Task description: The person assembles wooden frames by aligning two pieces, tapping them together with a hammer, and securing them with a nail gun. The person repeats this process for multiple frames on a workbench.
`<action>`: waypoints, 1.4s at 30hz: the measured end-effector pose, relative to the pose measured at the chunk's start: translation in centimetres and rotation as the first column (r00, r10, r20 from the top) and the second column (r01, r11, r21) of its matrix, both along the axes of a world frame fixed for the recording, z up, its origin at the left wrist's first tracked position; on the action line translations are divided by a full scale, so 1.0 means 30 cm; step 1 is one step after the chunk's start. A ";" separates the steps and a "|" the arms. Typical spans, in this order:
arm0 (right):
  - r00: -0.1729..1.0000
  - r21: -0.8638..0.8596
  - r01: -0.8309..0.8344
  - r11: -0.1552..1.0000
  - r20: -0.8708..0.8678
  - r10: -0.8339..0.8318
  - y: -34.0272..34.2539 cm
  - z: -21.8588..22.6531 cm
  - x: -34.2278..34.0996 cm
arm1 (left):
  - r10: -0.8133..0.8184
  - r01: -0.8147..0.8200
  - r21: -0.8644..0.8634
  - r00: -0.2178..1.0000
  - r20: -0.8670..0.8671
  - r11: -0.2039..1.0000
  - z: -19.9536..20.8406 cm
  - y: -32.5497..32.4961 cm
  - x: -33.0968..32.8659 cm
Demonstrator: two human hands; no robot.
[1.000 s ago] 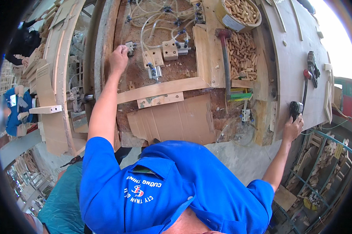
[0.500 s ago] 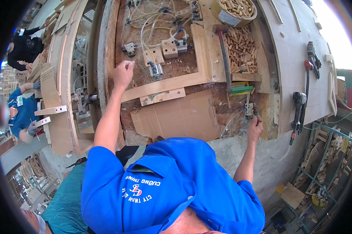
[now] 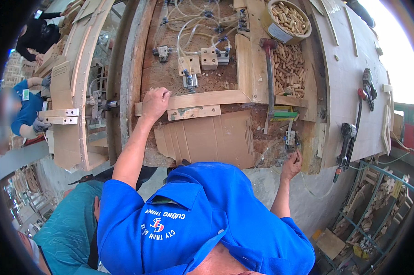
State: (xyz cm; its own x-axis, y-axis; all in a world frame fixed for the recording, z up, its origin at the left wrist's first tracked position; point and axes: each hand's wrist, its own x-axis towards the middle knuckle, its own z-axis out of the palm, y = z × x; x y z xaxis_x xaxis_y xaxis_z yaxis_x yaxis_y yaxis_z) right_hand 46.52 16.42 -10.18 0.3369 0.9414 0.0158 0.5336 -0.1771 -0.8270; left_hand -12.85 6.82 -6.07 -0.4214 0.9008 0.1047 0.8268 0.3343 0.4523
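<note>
My left hand [image 3: 155, 101] lies over the left end of a pale wooden strip [image 3: 207, 97], its fingers curled over the far edge. A shorter wooden block [image 3: 194, 112] lies along the strip's near side. The strip's right end meets another board [image 3: 244, 64] at a corner. Just beyond my left hand, a pneumatic cylinder [image 3: 190, 82] on a wooden block points at the strip. My right hand [image 3: 291, 166] is at the near side of a small metal air valve [image 3: 290, 139], thumb and fingers pressed together. What they pinch is too small to make out.
A sheet of cardboard [image 3: 204, 140] covers the bench's near part. A hammer [image 3: 268, 78] lies beside loose wooden dowels [image 3: 288, 68], with a dowel bucket [image 3: 287, 22] beyond. Air hoses [image 3: 184, 34] tangle at the back. Power tools [image 3: 346, 142] lie right; co-workers [image 3: 26, 105] are left.
My left hand has come down onto the wooden strip's left end and its fingers have curled. My right hand has drawn slightly back toward me at the valve. The whole view has shifted a little.
</note>
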 end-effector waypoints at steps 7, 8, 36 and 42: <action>0.998 -0.042 0.006 0.999 -0.067 -0.009 0.006 -0.002 -0.003 | -0.096 0.088 -0.126 0.994 -0.058 0.988 -0.018 0.003 0.001; 0.997 -0.030 0.017 0.999 -0.080 -0.019 0.006 -0.005 -0.012 | -0.106 0.100 -0.137 0.994 -0.035 0.985 -0.018 0.006 0.004; 0.994 0.093 0.102 0.990 0.032 -0.105 0.037 -0.016 0.017 | -0.111 0.128 -0.190 0.989 0.100 0.973 0.015 0.071 0.041; 0.974 -0.020 0.140 0.990 -0.178 -0.142 0.010 0.034 -0.034 | 0.002 0.027 -0.299 0.995 0.095 0.954 0.135 0.104 0.059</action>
